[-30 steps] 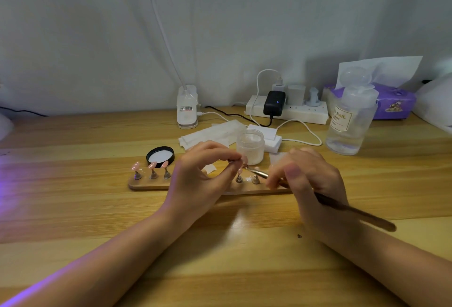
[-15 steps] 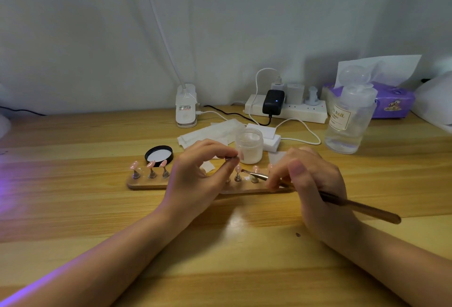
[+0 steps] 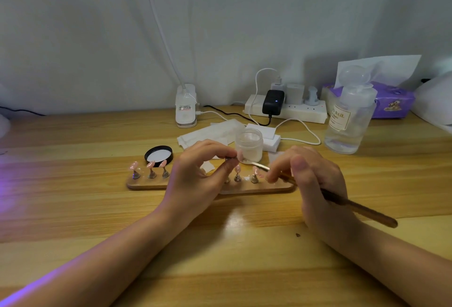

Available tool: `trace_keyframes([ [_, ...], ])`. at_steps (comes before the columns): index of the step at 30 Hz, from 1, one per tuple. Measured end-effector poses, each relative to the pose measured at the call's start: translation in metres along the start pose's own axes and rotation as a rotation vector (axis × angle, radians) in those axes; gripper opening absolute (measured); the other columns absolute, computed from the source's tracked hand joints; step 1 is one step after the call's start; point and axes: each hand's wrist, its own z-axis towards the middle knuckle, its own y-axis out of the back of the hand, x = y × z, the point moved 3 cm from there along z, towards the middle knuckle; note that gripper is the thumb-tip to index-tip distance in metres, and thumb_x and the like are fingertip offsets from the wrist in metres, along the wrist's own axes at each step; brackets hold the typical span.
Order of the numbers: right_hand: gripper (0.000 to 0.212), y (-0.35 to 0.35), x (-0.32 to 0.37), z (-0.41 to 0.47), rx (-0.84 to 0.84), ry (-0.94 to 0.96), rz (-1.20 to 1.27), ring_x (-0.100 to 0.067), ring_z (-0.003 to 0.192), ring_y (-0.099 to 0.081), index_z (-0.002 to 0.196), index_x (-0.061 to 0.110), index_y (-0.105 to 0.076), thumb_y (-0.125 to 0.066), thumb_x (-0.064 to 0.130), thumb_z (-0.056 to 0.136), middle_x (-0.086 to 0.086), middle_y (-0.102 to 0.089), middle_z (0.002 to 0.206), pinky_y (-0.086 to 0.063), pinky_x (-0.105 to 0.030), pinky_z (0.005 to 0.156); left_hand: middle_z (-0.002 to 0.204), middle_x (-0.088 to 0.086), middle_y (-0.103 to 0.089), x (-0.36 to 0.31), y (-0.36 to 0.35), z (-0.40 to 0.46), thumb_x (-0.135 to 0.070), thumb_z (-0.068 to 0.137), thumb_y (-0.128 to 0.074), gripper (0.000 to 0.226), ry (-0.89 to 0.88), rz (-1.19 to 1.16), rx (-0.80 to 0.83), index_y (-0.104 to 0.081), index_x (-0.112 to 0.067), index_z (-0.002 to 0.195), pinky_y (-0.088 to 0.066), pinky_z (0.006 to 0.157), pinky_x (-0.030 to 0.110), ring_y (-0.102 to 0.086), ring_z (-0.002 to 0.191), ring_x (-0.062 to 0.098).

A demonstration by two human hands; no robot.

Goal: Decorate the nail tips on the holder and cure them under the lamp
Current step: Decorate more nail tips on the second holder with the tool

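**Hands meet over the wooden holder**

Hands sit closer together than half a second ago. We see the left hand (image 3: 198,174) pinching a small metal stand with a pink nail tip (image 3: 239,154) between thumb and forefinger, lifted a little higher than before, just in front of the open jar (image 3: 249,144). The right hand (image 3: 310,181) grips the long tool (image 3: 342,200) like a pen; its pale tip has moved left and up and now touches or nearly touches the held nail tip, where a second ago it lay lower, over the stands on the board. We cannot tell whether the two actually meet.

The wooden holder (image 3: 146,185) lies across the middle of the table (image 3: 73,221), unmoved. Three stands with pink tips (image 3: 149,169) stand at its left end, well apart from the hands; two or three more (image 3: 254,175) stand right of centre, just under the tool. The left hand hides the middle of the board.

Behind the holder lie the black jar lid (image 3: 159,155), some white wipes (image 3: 208,133) and a small white block (image 3: 271,136). Farther back stand a white clip lamp (image 3: 186,108), a power strip (image 3: 293,110) with a black adapter (image 3: 273,102), and at far right a clear pump bottle (image 3: 349,120) in front of a purple tissue pack (image 3: 393,103). Violet light falls on the table at the left edge.
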Motion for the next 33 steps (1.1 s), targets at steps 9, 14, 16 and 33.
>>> trace_keyframes([
  [9,0.061,-0.0034,0.0011,-0.001,0.045,0.041,-0.071,-0.002,0.069,-0.053,0.067,0.01,-0.065,-0.025,0.044,0.097,0.01,-0.059,0.067,-0.04,-0.031,0.072,0.084,-0.01,-0.065,-0.0011,0.0005,-0.0002,0.001,0.074,-0.07,0.026,-0.01,0.004,0.003,-0.066,-0.019,0.091,-0.042,0.072,0.009,-0.06,0.081,0.003],
  [14,0.045,0.0005,0.0018,0.0015,-0.015,-0.024,-0.037,-0.001,0.076,-0.056,0.075,0.028,-0.058,-0.024,0.049,0.095,0.019,-0.058,0.073,-0.045,-0.037,0.072,0.081,-0.008,-0.066,-0.0003,0.0,0.0,-0.003,0.075,-0.07,0.021,0.014,-0.016,-0.005,-0.067,-0.018,0.088,-0.043,0.07,0.013,-0.06,0.077,0.003],
  [16,0.048,-0.0014,0.0,0.0024,0.012,-0.057,-0.092,0.001,0.081,-0.055,0.078,0.025,-0.061,-0.024,0.051,0.094,0.022,-0.058,0.078,-0.043,-0.03,0.075,0.079,-0.006,-0.067,-0.0009,-0.0003,-0.0001,-0.007,0.075,-0.069,0.016,0.016,-0.035,-0.015,-0.067,-0.017,0.087,-0.046,0.069,0.017,-0.06,0.075,0.004],
  [33,0.047,-0.0051,-0.0022,0.0004,0.039,-0.033,-0.101,0.004,0.077,-0.053,0.073,0.023,-0.061,-0.027,0.048,0.095,0.021,-0.056,0.071,-0.039,-0.022,0.075,0.081,-0.005,-0.066,-0.0006,-0.0003,0.0003,-0.009,0.074,-0.067,0.018,0.035,-0.042,-0.014,-0.067,-0.016,0.091,-0.045,0.07,0.013,-0.06,0.077,0.005],
])
